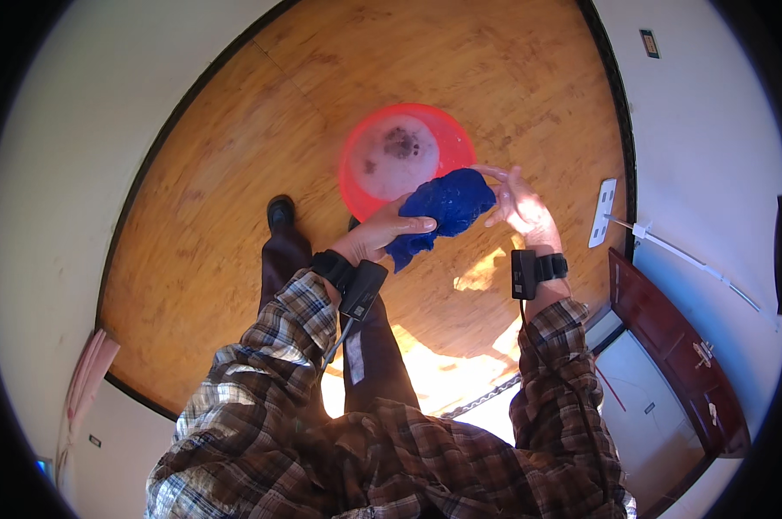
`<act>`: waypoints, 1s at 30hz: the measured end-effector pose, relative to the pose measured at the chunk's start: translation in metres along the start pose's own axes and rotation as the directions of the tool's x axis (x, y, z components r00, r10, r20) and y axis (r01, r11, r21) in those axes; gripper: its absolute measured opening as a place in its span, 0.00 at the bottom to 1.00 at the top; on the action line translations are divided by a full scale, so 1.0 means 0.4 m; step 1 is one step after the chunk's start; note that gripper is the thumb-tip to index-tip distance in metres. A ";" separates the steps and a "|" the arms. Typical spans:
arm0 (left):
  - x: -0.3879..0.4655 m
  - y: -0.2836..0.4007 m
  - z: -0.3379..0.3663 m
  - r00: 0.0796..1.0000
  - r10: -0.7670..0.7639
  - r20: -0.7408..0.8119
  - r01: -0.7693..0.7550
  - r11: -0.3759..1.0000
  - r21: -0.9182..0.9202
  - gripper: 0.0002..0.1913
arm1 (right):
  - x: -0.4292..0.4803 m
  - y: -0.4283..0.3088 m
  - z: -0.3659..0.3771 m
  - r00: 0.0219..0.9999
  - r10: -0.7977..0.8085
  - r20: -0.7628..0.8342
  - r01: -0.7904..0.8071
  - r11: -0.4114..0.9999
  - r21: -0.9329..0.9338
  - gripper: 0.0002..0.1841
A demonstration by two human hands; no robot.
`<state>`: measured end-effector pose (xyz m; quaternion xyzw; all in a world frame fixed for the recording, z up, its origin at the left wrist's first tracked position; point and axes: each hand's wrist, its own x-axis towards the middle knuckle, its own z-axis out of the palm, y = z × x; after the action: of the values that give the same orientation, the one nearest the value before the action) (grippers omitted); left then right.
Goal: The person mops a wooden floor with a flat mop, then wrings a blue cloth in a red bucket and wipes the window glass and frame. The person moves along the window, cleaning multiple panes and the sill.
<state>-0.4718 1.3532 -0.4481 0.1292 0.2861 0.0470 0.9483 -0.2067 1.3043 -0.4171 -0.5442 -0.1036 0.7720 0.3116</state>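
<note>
My left hand [391,227] grips a crumpled blue cloth [452,201], its thumb pressed on top and a loose corner hanging below. Beside the cloth's right end, my right hand [517,201] has its fingers spread and looks wet; whether a fingertip touches the cloth is hard to tell. Just beyond the cloth, a red plastic basin [459,139] stands on the floor. Pale, cloudy water [378,143] with foam and dark patches lies in it. The cloth covers part of the basin's near right rim.
A wood-patterned floor [235,143] surrounds the basin. At the right wall, a flat mop [602,214] leans with its pole up. A dark red door [663,337] stands ajar at lower right. A pink curtain [89,376] hangs at lower left. My shoe [281,211] is left of the basin.
</note>
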 end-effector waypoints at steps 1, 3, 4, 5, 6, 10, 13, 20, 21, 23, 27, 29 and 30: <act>-0.014 0.005 0.013 0.998 -0.058 0.010 0.058 0.996 -0.075 0.35 | -0.020 -0.003 0.004 0.996 -0.090 -0.011 0.090 0.996 0.012 0.47; -0.045 -0.002 0.048 0.993 -0.063 0.096 0.086 0.961 -0.262 0.33 | -0.036 -0.004 0.025 0.961 -0.275 -0.004 0.274 0.957 0.100 0.54; -0.052 -0.008 0.066 0.978 -0.208 -0.017 0.194 0.933 -0.302 0.31 | -0.035 -0.001 0.046 0.928 -0.372 0.011 0.364 0.915 0.173 0.57; -0.055 -0.013 0.079 0.981 -0.146 0.129 0.187 0.889 -0.417 0.30 | -0.028 -0.001 0.069 0.884 -0.467 0.023 0.448 0.860 0.244 0.61; -0.058 -0.020 0.094 0.965 -0.107 0.238 0.215 0.843 -0.493 0.30 | -0.027 -0.004 0.094 0.898 -0.439 0.037 0.397 0.842 0.367 0.67; -0.070 -0.024 0.140 0.892 0.013 0.451 0.373 0.541 -0.754 0.31 | -0.037 -0.049 0.174 0.818 -0.553 0.159 0.489 0.813 0.314 0.49; -0.082 0.003 0.162 0.955 -0.060 0.289 0.252 0.675 -0.693 0.26 | -0.055 -0.082 0.202 0.868 -0.486 0.099 0.469 0.870 0.152 0.33; -0.059 0.044 0.170 0.994 -0.041 -0.100 0.031 0.995 -0.093 0.17 | 0.002 -0.069 0.222 0.935 -0.242 -0.259 0.243 0.970 -0.030 0.12; -0.052 0.039 0.161 0.985 -0.097 -0.144 0.095 0.995 -0.016 0.17 | 0.016 -0.063 0.222 0.936 -0.235 -0.262 0.226 0.972 -0.063 0.12; -0.033 0.027 0.128 0.968 -0.151 -0.201 0.180 0.975 0.133 0.18 | 0.045 -0.050 0.222 0.941 -0.232 -0.245 0.205 0.970 -0.130 0.10; 0.012 -0.029 0.093 0.891 0.336 -0.306 -0.128 0.831 0.541 0.22 | 0.089 -0.016 0.222 0.874 -0.256 -0.413 0.114 0.934 -0.338 0.10; 0.032 -0.050 0.076 0.874 0.325 -0.361 -0.027 0.774 0.632 0.25 | 0.111 0.006 0.218 0.835 -0.275 -0.477 0.095 0.925 -0.367 0.09; 0.040 -0.059 0.070 0.861 0.325 -0.390 0.030 0.735 0.677 0.26 | 0.126 0.019 0.215 0.821 -0.274 -0.501 0.091 0.929 -0.359 0.09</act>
<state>-0.4425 1.3270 -0.4405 0.4639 0.4999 0.0511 0.7296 -0.2979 1.3439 -0.4267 -0.7707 -0.1869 0.5248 0.3094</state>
